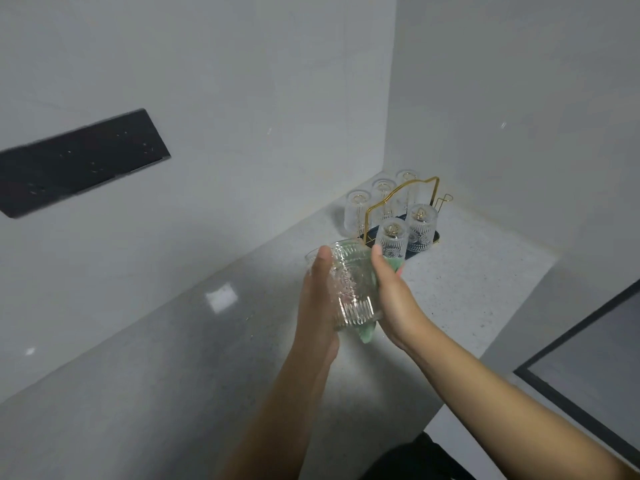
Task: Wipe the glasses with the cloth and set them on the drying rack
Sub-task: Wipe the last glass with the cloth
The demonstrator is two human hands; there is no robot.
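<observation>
Glass, ribbed and patterned: one tumbler [349, 289] is between my two hands, tilted, held above the speckled countertop [460, 282]. My left hand [317, 299] wraps its far side, thumb lying along the wall near the rim. My right hand [391, 292] presses the green cloth [369, 332] against the near side; cloth ends show above and below the palm, the fingers are hidden behind it.

Status: wiping of this tumbler is in progress, by my reading.

Five tumblers stand inverted on the gold wire drying rack [403, 199] in the corner: three in the back row [382, 199], two in the front row [405, 230]. I judge these done.

Remaining: finish the wipe, then invert this tumbler onto the rack. A free peg seems to stand at the rack's right end; no further unwiped glasses are visible.
</observation>
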